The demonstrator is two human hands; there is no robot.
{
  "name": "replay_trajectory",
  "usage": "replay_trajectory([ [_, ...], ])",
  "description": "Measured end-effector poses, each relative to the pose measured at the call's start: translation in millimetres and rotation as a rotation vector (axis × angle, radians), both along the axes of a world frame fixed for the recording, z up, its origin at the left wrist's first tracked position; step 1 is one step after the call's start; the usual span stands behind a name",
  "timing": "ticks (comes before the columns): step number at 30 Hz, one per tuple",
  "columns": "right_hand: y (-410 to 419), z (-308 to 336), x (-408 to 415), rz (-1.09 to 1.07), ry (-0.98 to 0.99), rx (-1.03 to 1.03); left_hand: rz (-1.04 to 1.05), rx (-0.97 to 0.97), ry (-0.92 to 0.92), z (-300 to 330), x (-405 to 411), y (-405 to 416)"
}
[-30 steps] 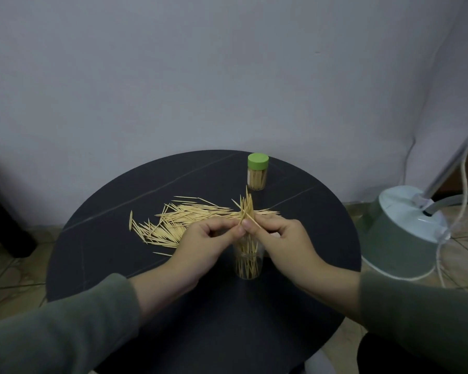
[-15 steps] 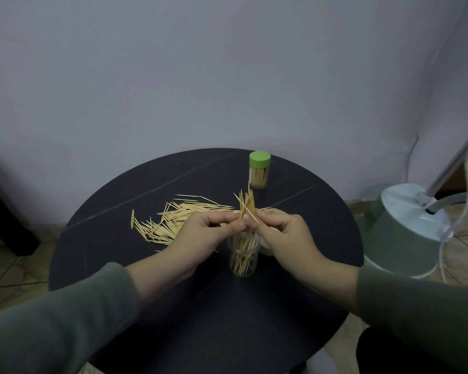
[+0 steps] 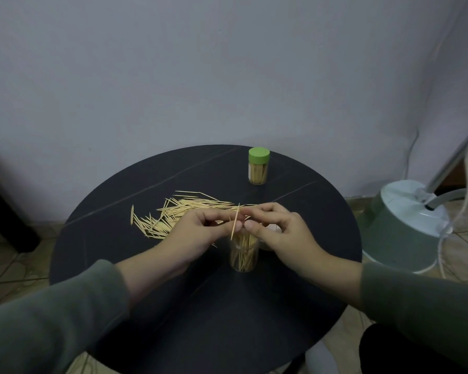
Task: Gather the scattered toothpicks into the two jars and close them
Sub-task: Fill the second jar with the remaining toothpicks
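A: Where are the toothpicks?

B: Most lie in a loose heap of toothpicks [image 3: 179,214] on the left half of the round black table [image 3: 200,306]. More stand packed inside the open jar [image 3: 243,252], a clear cylinder near the table's middle, directly under the two hands.

A: And the other jar?

B: The closed jar [image 3: 258,166] stands upright toward the far edge, well apart from the hands, with a smooth green lid [image 3: 258,155] on it and sticks visible through its clear wall.

A: Anything in the way?

B: Both hands hide the open jar's mouth. Something pale just right of that jar is mostly covered by the right hand; I cannot tell what it is. Off the table, on the tiled floor at right, sits a green-and-white lamp base [image 3: 405,225] with cords.

A: The grip?

B: The left hand [image 3: 197,233] pinches a single toothpick [image 3: 236,221], thin and nearly upright, between thumb and fingers above the jar. The right hand [image 3: 281,233] has its fingers curled close, fingertips meeting the left's; whether it holds anything I cannot tell.
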State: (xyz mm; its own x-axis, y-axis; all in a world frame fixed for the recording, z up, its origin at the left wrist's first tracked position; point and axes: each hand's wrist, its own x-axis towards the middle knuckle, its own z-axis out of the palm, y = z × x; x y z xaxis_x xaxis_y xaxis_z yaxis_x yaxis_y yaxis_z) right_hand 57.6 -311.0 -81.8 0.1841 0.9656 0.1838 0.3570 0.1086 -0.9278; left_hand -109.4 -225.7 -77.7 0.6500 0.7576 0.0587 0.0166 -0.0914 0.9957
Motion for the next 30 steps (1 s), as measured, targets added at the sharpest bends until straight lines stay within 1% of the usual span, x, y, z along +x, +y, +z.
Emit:
replay_trajectory([
  [5,-0.9,-3.2,9.4,0.106,-0.204,-0.016,0.005,0.026,0.020,5.8,-1.2,0.4],
  [9,1.8,-6.4,14.1,0.113,-0.424,-0.118,-0.055,0.029,0.017,9.9,-4.6,2.6],
  [11,2.5,-7.0,14.2,0.102,-0.447,-0.140,-0.052,0.042,0.035,11.6,-3.8,0.6],
  [14,4.3,-5.2,13.7,0.086,-0.437,-0.120,-0.010,0.097,0.078,12.3,-3.8,1.8],
  [15,4.8,-4.8,13.8,0.079,-0.442,-0.112,0.003,0.162,0.106,9.9,-4.7,4.7],
  [16,5.2,-3.9,13.6,0.076,-0.450,-0.106,0.031,0.303,0.158,7.6,-6.8,8.3],
  [18,5.6,-2.1,12.6,0.071,-0.463,-0.096,0.066,0.661,0.254,5.8,-11.9,13.0],
  [20,6.5,-1.2,12.1,0.071,-0.463,-0.095,0.015,0.991,0.292,7.1,-15.8,16.0],
  [22,7.6,-1.2,12.6,0.072,-0.461,-0.097,-0.074,1.248,0.380,13.7,-19.4,16.8],
  [23,8.9,-1.9,13.5,0.067,-0.462,-0.106,-0.113,1.330,0.422,16.3,-21.1,18.2],
  [25,9.8,-3.2,14.8,0.071,-0.471,-0.126,-0.158,1.408,0.452,20.5,-24.0,20.8],
  [28,9.4,-3.8,15.3,0.084,-0.477,-0.105,-0.215,1.471,0.446,20.2,-24.0,22.4],
  [30,8.8,-0.5,16.3,0.089,-0.527,-0.104,-0.243,1.481,0.450,17.3,-21.9,23.2],
])
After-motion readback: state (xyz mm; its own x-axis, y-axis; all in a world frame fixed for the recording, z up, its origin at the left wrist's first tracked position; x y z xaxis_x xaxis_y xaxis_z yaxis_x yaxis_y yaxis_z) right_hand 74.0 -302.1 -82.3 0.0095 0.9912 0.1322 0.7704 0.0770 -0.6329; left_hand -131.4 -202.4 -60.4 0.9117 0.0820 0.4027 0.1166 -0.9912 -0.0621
